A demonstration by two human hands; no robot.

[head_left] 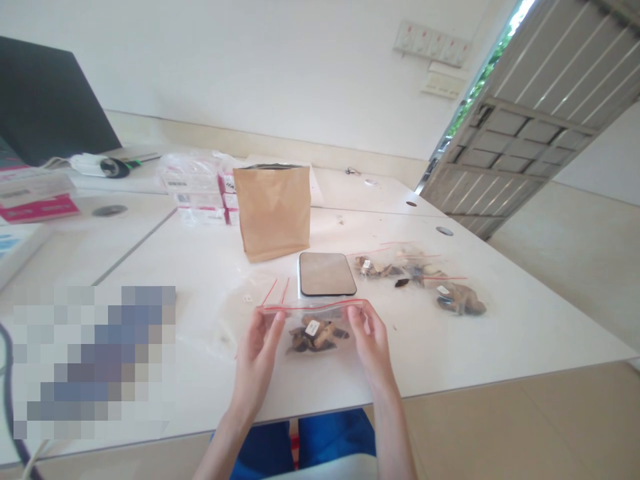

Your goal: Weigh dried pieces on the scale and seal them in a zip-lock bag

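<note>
Clear plastic stretched between the left hand (256, 360) and right hand (371, 347), whose fingers pinched the red-lined top of a zip bag (313, 308) holding tagged dried pieces (315, 335), just above the white bench (480, 347). Beyond lay a digital scale (327, 275), a brown paper bag (273, 210) and, rightward, other zip bags (425, 267).

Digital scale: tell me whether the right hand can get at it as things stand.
Likely yes: the right hand holds the zip bag, and nothing stands between it and the digital scale just beyond.
</note>
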